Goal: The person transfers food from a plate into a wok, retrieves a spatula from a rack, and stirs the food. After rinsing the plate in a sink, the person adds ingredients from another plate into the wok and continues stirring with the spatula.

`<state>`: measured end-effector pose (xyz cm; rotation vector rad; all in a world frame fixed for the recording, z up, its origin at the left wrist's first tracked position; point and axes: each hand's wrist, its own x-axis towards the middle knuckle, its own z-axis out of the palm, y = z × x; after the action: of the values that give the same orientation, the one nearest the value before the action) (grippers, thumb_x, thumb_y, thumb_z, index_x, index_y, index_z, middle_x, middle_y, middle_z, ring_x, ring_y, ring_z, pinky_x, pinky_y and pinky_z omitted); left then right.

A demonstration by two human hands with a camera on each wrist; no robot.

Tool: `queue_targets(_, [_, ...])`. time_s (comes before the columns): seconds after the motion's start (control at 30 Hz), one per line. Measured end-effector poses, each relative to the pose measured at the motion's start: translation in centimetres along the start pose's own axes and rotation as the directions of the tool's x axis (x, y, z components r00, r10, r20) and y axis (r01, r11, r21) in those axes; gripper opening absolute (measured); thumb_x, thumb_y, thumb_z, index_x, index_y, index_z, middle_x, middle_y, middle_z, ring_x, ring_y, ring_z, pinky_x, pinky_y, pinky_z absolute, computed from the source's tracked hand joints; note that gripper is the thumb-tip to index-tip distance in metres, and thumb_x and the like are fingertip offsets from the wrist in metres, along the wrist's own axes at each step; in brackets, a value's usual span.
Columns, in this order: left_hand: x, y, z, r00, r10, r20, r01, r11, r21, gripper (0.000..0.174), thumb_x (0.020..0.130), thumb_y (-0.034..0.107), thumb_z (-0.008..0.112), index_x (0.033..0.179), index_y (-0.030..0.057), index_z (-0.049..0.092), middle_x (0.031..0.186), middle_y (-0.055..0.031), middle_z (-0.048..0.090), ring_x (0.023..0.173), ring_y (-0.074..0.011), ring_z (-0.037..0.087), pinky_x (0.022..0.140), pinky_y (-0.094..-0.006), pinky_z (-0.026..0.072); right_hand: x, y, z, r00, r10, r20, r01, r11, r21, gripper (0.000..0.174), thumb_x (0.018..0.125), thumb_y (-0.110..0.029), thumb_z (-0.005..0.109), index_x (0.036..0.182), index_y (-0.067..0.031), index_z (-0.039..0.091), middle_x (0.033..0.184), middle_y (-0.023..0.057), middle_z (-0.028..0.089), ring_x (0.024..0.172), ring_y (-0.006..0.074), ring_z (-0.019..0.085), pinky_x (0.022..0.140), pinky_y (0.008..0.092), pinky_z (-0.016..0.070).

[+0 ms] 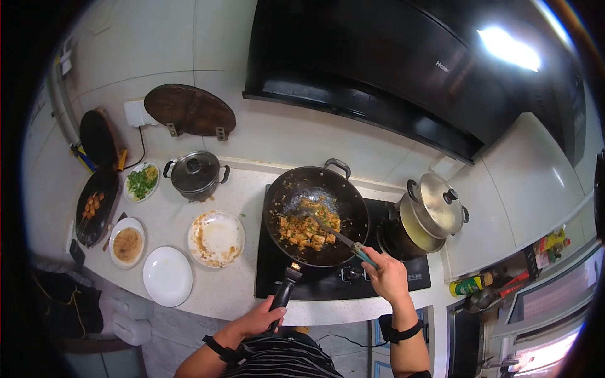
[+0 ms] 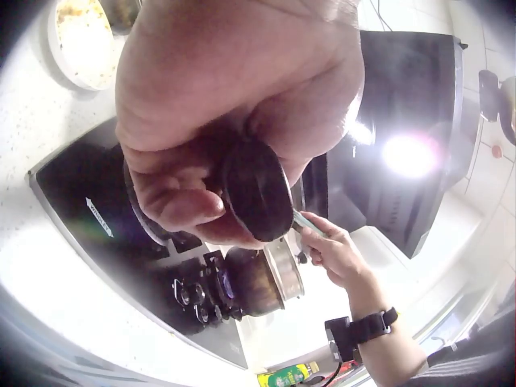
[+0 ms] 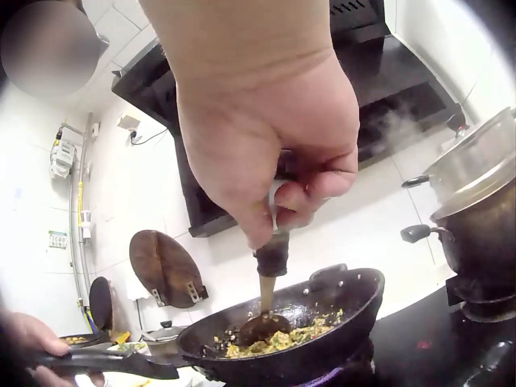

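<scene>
Head view: at left, a clean round white plate and a smeared white plate lie on the white tabletop. The left hand wraps its grip round the long black handle of the black wok on the dark cooktop. The right hand closes its grip on a metal spatula, blade among tofu cubes. At right stands a lidded steel pot.

The head view is evenly lit and sharp in the middle; a lamp on the hood burns out white, and the fisheye bends the edges into a dark ring. In the left wrist view the lamp flares, the counter is overexposed and the left hand is blurred. The right hand is also soft.
</scene>
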<state>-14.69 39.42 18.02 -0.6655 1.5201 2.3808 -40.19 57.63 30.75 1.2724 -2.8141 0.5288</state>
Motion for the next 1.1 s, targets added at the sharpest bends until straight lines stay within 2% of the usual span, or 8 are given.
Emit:
queue_targets(0.13, [0.1, -0.1, -0.2, 1.000, 0.002, 0.007, -0.002, 1.000, 0.029, 0.029, 0.099, 0.027, 0.055, 0.114, 0.0064, 0.042, 0.080, -0.0016, 0.055, 0.066, -0.0093, 0.054, 0.058, -0.0252, 0.0490, 0.5, 0.8, 1.9, 0.994, -0.099, -0.040, 0.103, 0.990, 0.100, 0.035, 0.085, -0.018, 0.069, 0.120, -0.0225, 0.063, 0.079, 0.0113, 0.060, 0.072, 0.0342, 0.063, 0.062, 0.0448, 0.0498])
queue_targets(0.3, [-0.3, 0.6, 0.1, 1.000, -0.006, -0.004, 0.006, 0.999, 0.033, 0.029, 0.099, 0.027, 0.055, 0.115, 0.0059, 0.042, 0.080, -0.0020, 0.055, 0.066, -0.0094, 0.054, 0.058, -0.0255, 0.0490, 0.2, 2.9, -0.3, 0.982, -0.189, 0.014, 0.189, 0.973, -0.131, 0.040, 0.080, -0.013, 0.072, 0.119, -0.0209, 0.065, 0.076, 0.0085, 0.053, 0.070, 0.0299, 0.060, 0.061, 0.0407, 0.0488])
queue_targets(0.53, [0.0, 0.2, -0.1, 1.000, -0.007, 0.002, 0.007, 1.000, 0.019, 0.028, 0.099, 0.027, 0.055, 0.114, 0.0065, 0.042, 0.080, -0.0018, 0.055, 0.066, -0.0089, 0.053, 0.058, -0.0249, 0.0487, -0.5, 2.1, -2.2, 0.973, -0.229, -0.007, 0.228, 0.970, -0.087, 0.037, 0.080, -0.013, 0.072, 0.115, -0.0219, 0.067, 0.073, 0.0062, 0.049, 0.068, 0.0271, 0.057, 0.059, 0.0397, 0.0477])
queue_targets(0.63, [-0.1, 0.3, 0.0, 1.000, -0.012, 0.007, 0.012, 1.000, 0.015, 0.027, 0.099, 0.027, 0.055, 0.113, 0.0070, 0.042, 0.080, -0.0015, 0.055, 0.065, -0.0087, 0.053, 0.058, -0.0245, 0.0484, -0.5, 3.2, -2.3, 0.943, -0.334, -0.003, 0.328, 0.929, -0.172, 0.034, 0.080, -0.012, 0.071, 0.112, -0.0243, 0.069, 0.074, 0.0063, 0.050, 0.070, 0.0259, 0.059, 0.058, 0.0386, 0.0486])
queue_targets(0.77, [-0.1, 0.4, -0.1, 1.000, -0.014, 0.005, 0.014, 1.000, 0.023, 0.027, 0.099, 0.027, 0.055, 0.114, 0.0076, 0.041, 0.079, -0.0012, 0.055, 0.065, -0.0086, 0.053, 0.058, -0.0242, 0.0481, -1.1, 3.3, -3.6, 0.940, -0.342, -0.020, 0.321, 0.900, -0.294, 0.036, 0.078, -0.009, 0.070, 0.110, -0.0257, 0.070, 0.073, 0.0048, 0.049, 0.068, 0.0232, 0.057, 0.055, 0.0373, 0.0473])
queue_targets(0.87, [-0.2, 0.3, 0.1, 1.000, -0.007, -0.005, 0.007, 1.000, 0.005, 0.027, 0.099, 0.026, 0.055, 0.114, 0.0079, 0.042, 0.079, -0.0009, 0.055, 0.064, -0.0086, 0.053, 0.058, -0.0241, 0.0481, -1.7, 2.3, -3.6, 0.941, -0.338, -0.032, 0.325, 0.924, -0.202, 0.034, 0.079, -0.009, 0.068, 0.109, -0.0257, 0.070, 0.072, 0.0045, 0.049, 0.068, 0.0231, 0.057, 0.054, 0.0374, 0.0466])
queue_targets(0.97, [-0.3, 0.5, 0.2, 1.000, -0.008, -0.006, 0.007, 1.000, -0.006, 0.027, 0.099, 0.027, 0.055, 0.113, 0.0079, 0.042, 0.079, -0.0007, 0.055, 0.064, -0.0086, 0.053, 0.058, -0.0242, 0.0481, -1.7, 2.5, -3.7, 0.938, -0.347, 0.005, 0.334, 0.900, -0.279, 0.036, 0.079, -0.008, 0.069, 0.110, -0.0250, 0.069, 0.071, 0.0045, 0.048, 0.068, 0.0223, 0.057, 0.055, 0.0368, 0.0470])
queue_targets(1.1, [0.0, 0.2, -0.1, 1.000, -0.011, -0.002, 0.011, 1.000, 0.010, 0.026, 0.099, 0.026, 0.055, 0.112, 0.0080, 0.043, 0.080, -0.0006, 0.055, 0.065, -0.0085, 0.053, 0.058, -0.0244, 0.0482, -2.2, 1.5, -6.7, 0.959, -0.282, 0.010, 0.277, 0.936, -0.216, 0.035, 0.079, -0.011, 0.072, 0.112, -0.0197, 0.068, 0.073, 0.0072, 0.054, 0.068, 0.0270, 0.060, 0.057, 0.0381, 0.0486])
